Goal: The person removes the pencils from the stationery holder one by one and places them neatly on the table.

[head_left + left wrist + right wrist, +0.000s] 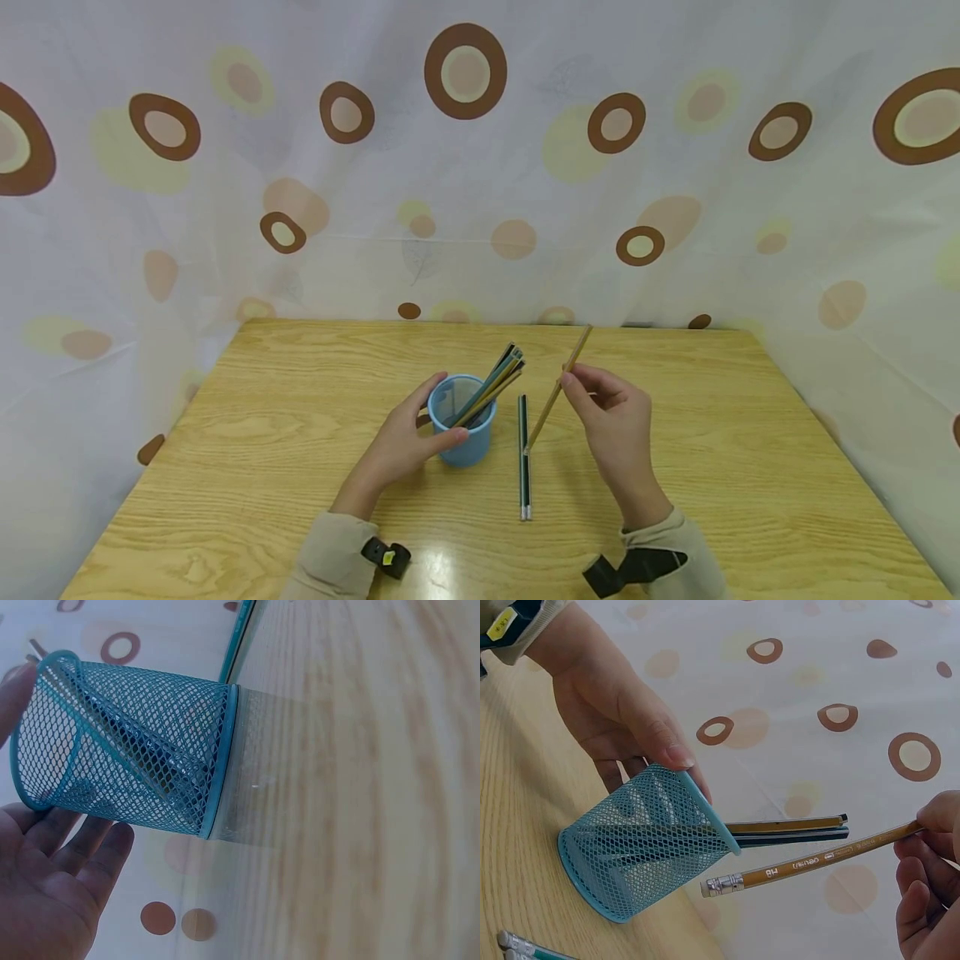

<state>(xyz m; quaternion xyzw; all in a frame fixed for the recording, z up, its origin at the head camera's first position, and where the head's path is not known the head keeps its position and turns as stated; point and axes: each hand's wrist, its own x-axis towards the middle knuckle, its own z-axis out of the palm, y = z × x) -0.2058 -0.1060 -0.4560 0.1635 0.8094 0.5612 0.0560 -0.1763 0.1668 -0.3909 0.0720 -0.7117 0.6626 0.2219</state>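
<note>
A blue mesh pencil cup (467, 450) stands on the table, several pencils (491, 385) leaning out toward its right side. My left hand (408, 442) holds the cup around its left, the thumb near the rim and the fingers behind; the left wrist view shows these fingers against the mesh (135, 742). In my right hand (618, 417) a yellow pencil (555, 392) is pinched between thumb and fingers, tilted, its eraser end down. The right wrist view shows that pencil's metal ferrule (724, 885) just beside the cup rim (709, 814).
Two dark and green pencils (523, 458) lie side by side on the wooden table (300, 392), right of the cup, with their eraser ends toward me. A patterned curtain (480, 167) hangs behind the table and along its sides.
</note>
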